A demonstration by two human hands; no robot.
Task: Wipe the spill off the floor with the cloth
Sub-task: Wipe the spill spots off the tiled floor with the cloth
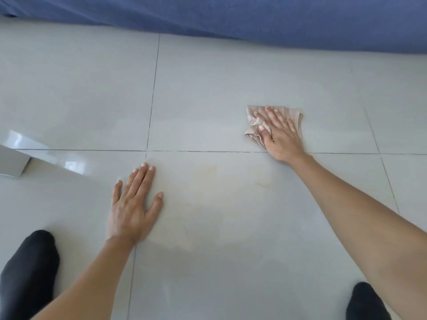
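A crumpled beige cloth [256, 121] lies on the grey tiled floor [208, 88] at the right of centre. My right hand [278, 135] presses flat on top of it, fingers spread, arm stretched forward. A faint yellowish smear of the spill [208, 195] spreads over the tile nearer to me, between my two arms. My left hand [132, 204] rests flat on the floor at the smear's left edge, fingers apart, holding nothing.
Blue fabric [254, 19] hangs along the far edge of the floor. A grey furniture leg [11, 161] stands at the left. My two feet in black socks [27, 269] [367, 303] are at the bottom corners.
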